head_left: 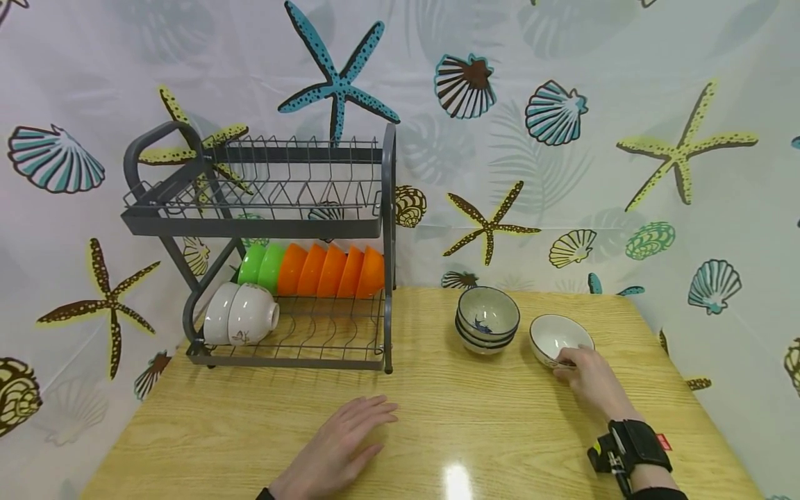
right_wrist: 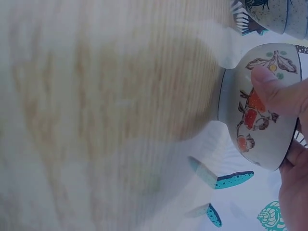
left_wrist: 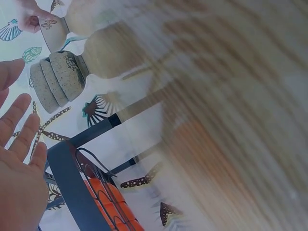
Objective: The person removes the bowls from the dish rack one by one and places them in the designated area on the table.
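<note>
My right hand (head_left: 587, 382) pinches the near rim of a white bowl (head_left: 553, 335) at the right of the table. In the right wrist view, the thumb presses the outside of this bowl (right_wrist: 250, 139), over its orange fruit and leaf pattern, with fingers at the rim. Just left of it stands a stack of speckled bowls (head_left: 489, 312) with dark rims and a blue design inside. My left hand (head_left: 340, 444) hovers by the table's front, fingers extended and holding nothing; its spread fingers also show in the left wrist view.
A dark two-tier dish rack (head_left: 294, 362) stands at the left. Its lower tier holds green bowls (head_left: 270, 267), several orange bowls (head_left: 331, 272) and two white bowls (head_left: 246, 316); bare wires form the upper tier. A sea-patterned cloth (head_left: 450, 167) hangs behind the wooden table (head_left: 431, 396).
</note>
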`<state>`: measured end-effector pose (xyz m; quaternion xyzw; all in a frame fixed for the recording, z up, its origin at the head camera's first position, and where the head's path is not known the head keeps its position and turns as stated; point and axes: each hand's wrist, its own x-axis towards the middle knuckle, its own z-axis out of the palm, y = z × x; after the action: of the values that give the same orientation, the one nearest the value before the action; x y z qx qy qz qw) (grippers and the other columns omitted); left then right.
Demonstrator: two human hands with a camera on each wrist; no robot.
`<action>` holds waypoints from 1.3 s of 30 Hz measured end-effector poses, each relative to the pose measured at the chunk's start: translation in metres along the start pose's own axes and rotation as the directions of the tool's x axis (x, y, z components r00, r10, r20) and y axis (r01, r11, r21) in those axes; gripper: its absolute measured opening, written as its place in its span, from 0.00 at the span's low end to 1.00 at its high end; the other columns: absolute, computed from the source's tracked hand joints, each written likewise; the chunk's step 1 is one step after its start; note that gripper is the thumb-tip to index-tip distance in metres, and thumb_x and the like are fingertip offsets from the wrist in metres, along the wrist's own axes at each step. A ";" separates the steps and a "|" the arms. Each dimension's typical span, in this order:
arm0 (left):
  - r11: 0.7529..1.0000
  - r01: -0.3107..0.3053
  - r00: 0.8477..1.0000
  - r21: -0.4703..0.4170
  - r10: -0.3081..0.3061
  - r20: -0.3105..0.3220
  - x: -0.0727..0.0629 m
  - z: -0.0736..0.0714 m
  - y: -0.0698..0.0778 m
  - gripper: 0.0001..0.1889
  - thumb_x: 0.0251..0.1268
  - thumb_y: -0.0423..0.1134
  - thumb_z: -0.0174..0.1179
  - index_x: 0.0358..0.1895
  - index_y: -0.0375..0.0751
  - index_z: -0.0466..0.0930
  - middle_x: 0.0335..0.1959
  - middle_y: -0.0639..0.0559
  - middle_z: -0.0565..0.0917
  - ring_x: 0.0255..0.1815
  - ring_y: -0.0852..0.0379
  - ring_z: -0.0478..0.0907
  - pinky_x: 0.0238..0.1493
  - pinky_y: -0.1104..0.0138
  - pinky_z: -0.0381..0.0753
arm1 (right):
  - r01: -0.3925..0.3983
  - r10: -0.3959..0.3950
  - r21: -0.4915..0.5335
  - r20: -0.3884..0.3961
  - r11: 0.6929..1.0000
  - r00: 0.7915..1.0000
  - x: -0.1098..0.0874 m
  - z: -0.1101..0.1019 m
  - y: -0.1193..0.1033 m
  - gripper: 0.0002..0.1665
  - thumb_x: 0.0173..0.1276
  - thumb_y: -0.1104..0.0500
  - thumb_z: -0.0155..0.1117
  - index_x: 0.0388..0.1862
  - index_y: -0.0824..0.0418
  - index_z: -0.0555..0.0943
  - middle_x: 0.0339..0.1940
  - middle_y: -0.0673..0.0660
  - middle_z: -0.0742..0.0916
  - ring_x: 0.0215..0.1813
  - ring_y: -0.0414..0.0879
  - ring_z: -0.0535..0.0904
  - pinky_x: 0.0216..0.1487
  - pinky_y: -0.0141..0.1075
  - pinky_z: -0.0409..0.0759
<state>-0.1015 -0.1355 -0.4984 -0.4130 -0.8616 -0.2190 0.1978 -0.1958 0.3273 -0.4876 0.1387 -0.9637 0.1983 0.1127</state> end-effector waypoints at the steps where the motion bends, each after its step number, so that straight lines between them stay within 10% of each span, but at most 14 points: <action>1: 1.000 0.017 1.000 -0.008 -0.017 -0.001 0.000 0.000 -0.001 0.30 0.56 0.37 0.72 0.65 0.49 0.75 0.68 0.53 0.79 0.69 0.50 0.75 0.67 0.48 0.76 | 0.007 -0.007 0.006 -0.012 1.000 1.000 -0.001 0.000 -0.001 0.08 0.55 0.71 0.75 0.29 0.61 0.85 0.29 0.54 0.88 0.36 0.54 0.82 0.57 0.58 0.77; 4: 0.996 0.080 0.997 -0.029 -0.080 0.000 -0.001 -0.001 -0.002 0.30 0.56 0.36 0.72 0.65 0.48 0.76 0.68 0.53 0.79 0.70 0.49 0.74 0.68 0.46 0.75 | 0.031 -0.030 0.017 -0.048 0.999 0.998 -0.006 0.001 -0.002 0.13 0.51 0.71 0.77 0.37 0.67 0.86 0.36 0.63 0.90 0.50 0.65 0.83 0.74 0.66 0.60; 10: 0.975 0.215 0.975 -0.056 -0.218 -0.042 -0.001 -0.004 -0.008 0.28 0.57 0.35 0.72 0.63 0.46 0.78 0.68 0.49 0.79 0.71 0.46 0.74 0.69 0.45 0.72 | 0.038 -0.036 0.023 -0.075 0.999 0.997 -0.022 0.002 -0.006 0.29 0.54 0.68 0.76 0.57 0.73 0.80 0.60 0.76 0.81 0.70 0.76 0.65 0.76 0.67 0.55; 19: 0.910 0.392 0.906 -0.136 -0.408 -0.113 0.001 -0.016 -0.019 0.29 0.59 0.33 0.71 0.65 0.44 0.76 0.71 0.46 0.76 0.73 0.40 0.70 0.69 0.41 0.72 | 0.024 -0.019 0.071 -0.079 0.997 0.997 -0.040 0.001 -0.016 0.35 0.59 0.65 0.75 0.65 0.72 0.74 0.72 0.79 0.69 0.74 0.78 0.58 0.75 0.70 0.54; 39: 0.826 0.545 0.777 -0.145 -0.562 -0.282 -0.001 -0.067 -0.062 0.28 0.64 0.27 0.64 0.67 0.32 0.69 0.74 0.30 0.66 0.74 0.28 0.60 0.69 0.31 0.60 | 0.024 -0.014 0.102 -0.105 0.994 0.994 -0.061 -0.001 -0.039 0.39 0.57 0.62 0.77 0.67 0.67 0.73 0.72 0.77 0.70 0.73 0.77 0.60 0.67 0.75 0.61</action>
<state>-0.1397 -0.2066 -0.4569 -0.1070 -0.8958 -0.3537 0.2470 -0.1260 0.3068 -0.4896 0.1430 -0.9436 0.2537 0.1572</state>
